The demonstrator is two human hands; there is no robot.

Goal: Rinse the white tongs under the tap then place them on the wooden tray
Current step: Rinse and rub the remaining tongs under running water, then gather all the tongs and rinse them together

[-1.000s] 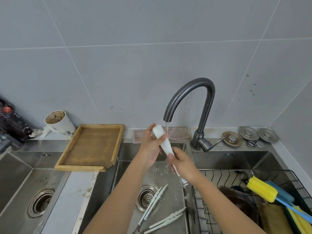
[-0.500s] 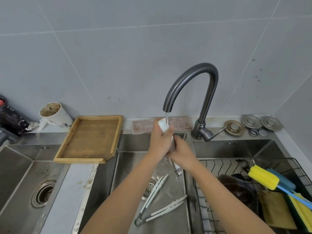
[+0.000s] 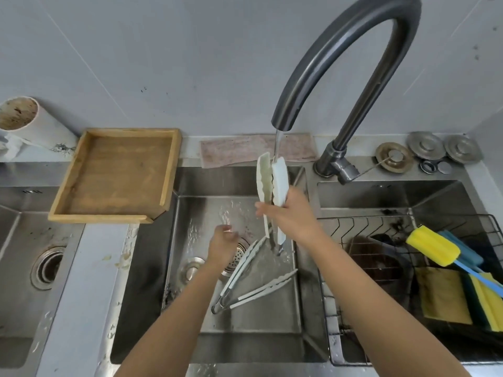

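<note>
The right hand is gripping a pair of white plastic tongs with scalloped tips around the middle, holding them upright with the tips pointing up and slightly parted. A thin stream of water is falling from the dark curved metal tap and landing on the tips, right at the gap between the two arms. The left hand is hovering lower and to the left over the middle basin of the stainless steel sink, fingers loosely curled and holding nothing.

A second pair of white tongs with metal handles is lying spread open on the wet basin floor, just beside the round drain strainer (part of the strainer is hidden by the left hand).

The square wooden tray with a raised rim is sitting on the counter to the left of the basin, well apart from the held tongs, with its near corner overhanging the sink edge. Far left, a stained white cup is tilting against the grey tiled wall. On the right, a black wire rack is holding a yellow sponge brush with a blue handle.
</note>
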